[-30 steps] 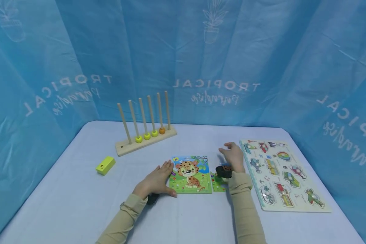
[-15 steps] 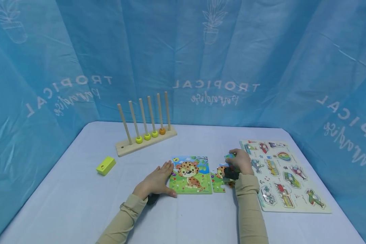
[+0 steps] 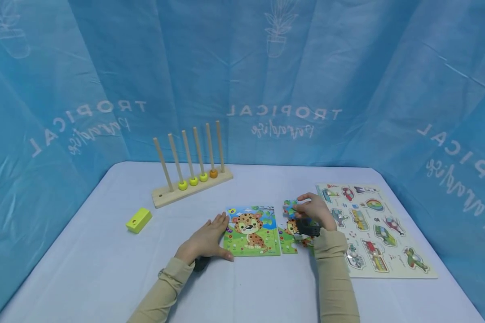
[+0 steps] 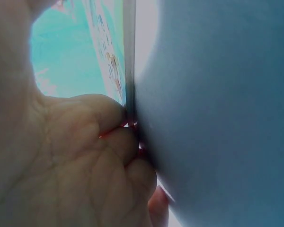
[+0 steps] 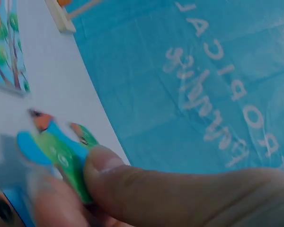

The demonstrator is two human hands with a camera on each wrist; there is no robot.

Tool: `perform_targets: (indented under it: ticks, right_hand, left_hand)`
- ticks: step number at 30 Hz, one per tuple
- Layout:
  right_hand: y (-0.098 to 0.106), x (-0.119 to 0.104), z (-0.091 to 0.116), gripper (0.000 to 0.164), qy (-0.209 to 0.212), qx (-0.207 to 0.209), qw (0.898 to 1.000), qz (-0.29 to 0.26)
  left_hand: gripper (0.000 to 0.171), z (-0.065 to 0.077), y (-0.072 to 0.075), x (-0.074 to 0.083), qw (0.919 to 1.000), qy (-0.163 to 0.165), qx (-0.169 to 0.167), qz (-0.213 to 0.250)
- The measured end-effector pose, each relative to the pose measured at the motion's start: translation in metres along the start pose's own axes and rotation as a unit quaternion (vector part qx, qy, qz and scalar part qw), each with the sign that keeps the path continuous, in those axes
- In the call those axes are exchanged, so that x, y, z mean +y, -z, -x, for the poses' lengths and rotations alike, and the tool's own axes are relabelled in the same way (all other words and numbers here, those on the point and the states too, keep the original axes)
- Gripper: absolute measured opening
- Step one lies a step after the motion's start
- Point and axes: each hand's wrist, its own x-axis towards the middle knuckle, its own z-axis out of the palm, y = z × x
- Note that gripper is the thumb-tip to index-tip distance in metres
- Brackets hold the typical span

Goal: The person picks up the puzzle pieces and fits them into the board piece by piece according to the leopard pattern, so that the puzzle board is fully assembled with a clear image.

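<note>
A square leopard picture board (image 3: 252,244) lies in the middle of the table in the head view. My left hand (image 3: 204,241) rests along its left side, fingers straight and thumb at the lower corner; in the left wrist view the fingertips meet the board's edge (image 4: 129,61). To the board's right, my right hand (image 3: 317,211) pinches a jigsaw piece (image 3: 289,207) between thumb and fingers. The right wrist view shows this piece (image 5: 61,153) tilted, green and blue with a red-brown corner. Joined leopard jigsaw pieces (image 3: 288,244) lie beside the board, partly hidden under the right wrist.
A peg puzzle board with vehicles (image 3: 372,251) lies at the right. Toward the back stands a wooden rack of pegs (image 3: 194,190) with yellow and orange beads. A yellow block (image 3: 139,220) lies at the left. Blue curtain (image 3: 242,67) surrounds the table.
My right hand has come down toward the jigsaw pieces, taken hold of one, and carried it left toward the picture board's upper right. My left hand has stayed in place.
</note>
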Motion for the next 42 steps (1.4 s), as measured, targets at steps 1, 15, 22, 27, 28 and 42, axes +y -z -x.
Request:
perform_targets:
  ticks: [1, 15, 22, 27, 28, 42]
  right_hand:
    - [-0.004, -0.001, -0.002, 0.039, 0.002, -0.024, 1.0, -0.019]
    - [-0.071, -0.017, -0.011, 0.015, 0.052, -0.033, 0.992, 0.108]
    - [-0.079, -0.013, -0.015, 0.025, 0.039, 0.035, 0.99, 0.133]
    - [-0.078, -0.007, -0.019, 0.022, 0.052, 0.067, 0.99, 0.116]
    - [-0.077, -0.006, -0.018, 0.021, 0.058, 0.068, 0.99, 0.11]
    - [-0.006, 0.02, -0.005, 0.027, 0.09, 0.053, 0.985, 0.136]
  left_hand:
    - [0.118, 0.0, 0.0, 0.0, 1.0, 0.0, 0.0, 0.0]
    - [0.119, -0.002, -0.002, -0.001, 1.0, 0.001, 0.0, 0.001]
    - [0.119, -0.001, -0.001, -0.001, 1.0, 0.001, 0.0, 0.003]
    - [0.118, -0.001, -0.002, 0.0, 1.0, 0.005, 0.001, 0.004]
    - [0.118, -0.001, -0.002, 0.001, 1.0, 0.005, 0.001, 0.005]
    - [0.118, -0.002, -0.005, -0.002, 1.0, 0.001, 0.007, 0.005]
